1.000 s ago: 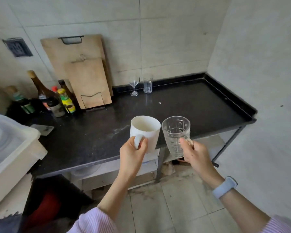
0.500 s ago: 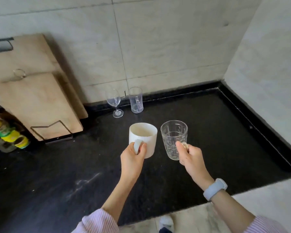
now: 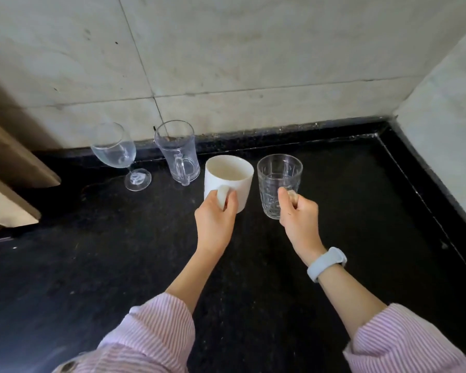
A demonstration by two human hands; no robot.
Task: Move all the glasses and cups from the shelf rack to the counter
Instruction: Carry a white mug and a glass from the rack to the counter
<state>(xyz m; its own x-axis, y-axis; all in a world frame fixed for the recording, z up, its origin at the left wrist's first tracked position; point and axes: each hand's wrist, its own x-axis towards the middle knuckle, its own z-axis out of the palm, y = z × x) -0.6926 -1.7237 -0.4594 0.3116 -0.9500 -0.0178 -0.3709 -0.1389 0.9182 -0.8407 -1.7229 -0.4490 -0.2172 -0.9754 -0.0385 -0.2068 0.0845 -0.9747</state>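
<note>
Left hand [image 3: 214, 224] fingers closed through white mug [image 3: 228, 181] handle; right hand [image 3: 297, 219] pinches patterned glass mug [image 3: 279, 184] handle. Both rigid, breakable, the glass likely slick; set down at 3 o'clock of clear handled mug [image 3: 179, 152], gently.

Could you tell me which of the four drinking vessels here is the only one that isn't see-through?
It is the white mug held by the left hand; the wine glass, glass tankard and patterned glass mug are all clear.

A home kitchen corner. Black stone counter [image 3: 334, 238] meets pale tiled walls [image 3: 253, 49]; drinking glasses stand at centre left, wooden chopping boards [image 3: 8, 168] at the left edge.
</note>
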